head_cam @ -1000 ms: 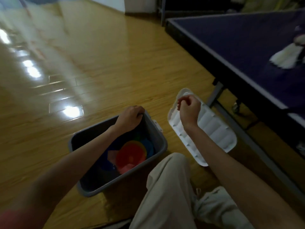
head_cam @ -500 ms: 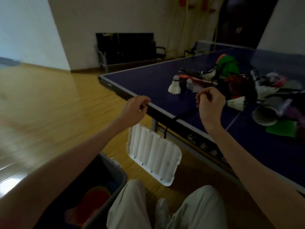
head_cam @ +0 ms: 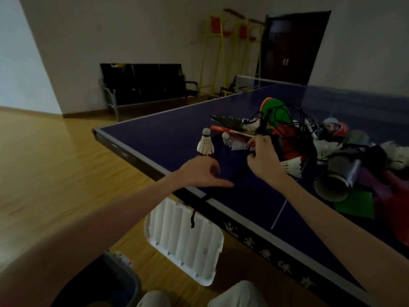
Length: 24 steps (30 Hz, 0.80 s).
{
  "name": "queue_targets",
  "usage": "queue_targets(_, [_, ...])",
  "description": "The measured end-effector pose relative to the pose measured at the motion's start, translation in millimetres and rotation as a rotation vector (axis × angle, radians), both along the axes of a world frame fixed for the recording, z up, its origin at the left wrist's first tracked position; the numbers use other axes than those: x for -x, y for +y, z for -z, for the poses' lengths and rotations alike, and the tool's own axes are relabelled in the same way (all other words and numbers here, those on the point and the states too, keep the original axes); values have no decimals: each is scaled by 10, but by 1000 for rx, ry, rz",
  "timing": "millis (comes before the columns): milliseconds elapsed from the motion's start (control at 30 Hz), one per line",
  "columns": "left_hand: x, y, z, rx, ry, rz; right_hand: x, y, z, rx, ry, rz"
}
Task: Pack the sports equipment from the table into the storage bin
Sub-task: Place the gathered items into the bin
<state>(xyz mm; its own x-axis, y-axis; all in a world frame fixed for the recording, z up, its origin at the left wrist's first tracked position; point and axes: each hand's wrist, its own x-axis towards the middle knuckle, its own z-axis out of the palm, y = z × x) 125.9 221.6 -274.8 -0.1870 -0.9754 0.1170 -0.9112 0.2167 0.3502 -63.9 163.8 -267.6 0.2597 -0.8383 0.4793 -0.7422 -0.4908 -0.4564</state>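
Right hand (head_cam: 262,157) perhaps pinching shuttlecock (head_cam: 235,142)

storage bin (head_cam: 124,282) cut off at bottom edge, right hand (head_cam: 263,159) grip unclear

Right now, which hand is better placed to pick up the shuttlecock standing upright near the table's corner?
Left. The left hand hangs open just in front of the upright shuttlecock, holding nothing. The right hand is farther right, fingers curled at the tangled pile.
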Motion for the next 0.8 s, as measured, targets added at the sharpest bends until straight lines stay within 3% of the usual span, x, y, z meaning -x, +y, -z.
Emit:
queue_targets(133, [-39, -210, 65, 136, 22, -22, -149, -288, -42, -45, 95, -42])
queue_targets(233, [-109, -533, 99, 238, 109, -231, -292, -477, 12, -138, 255, -17])
queue_targets(333, [-159, -848, 145, 203, 240, -384, -391, -649, 149, -272, 387, 58])
queue_targets(533, [-146, -1257, 256, 168, 678, -392, -569, -918, 277, -125, 341, 223])
queue_targets(800, [-230, -1462, 268, 98, 971, -356, -811, -1187, 232, -170, 112, 351])
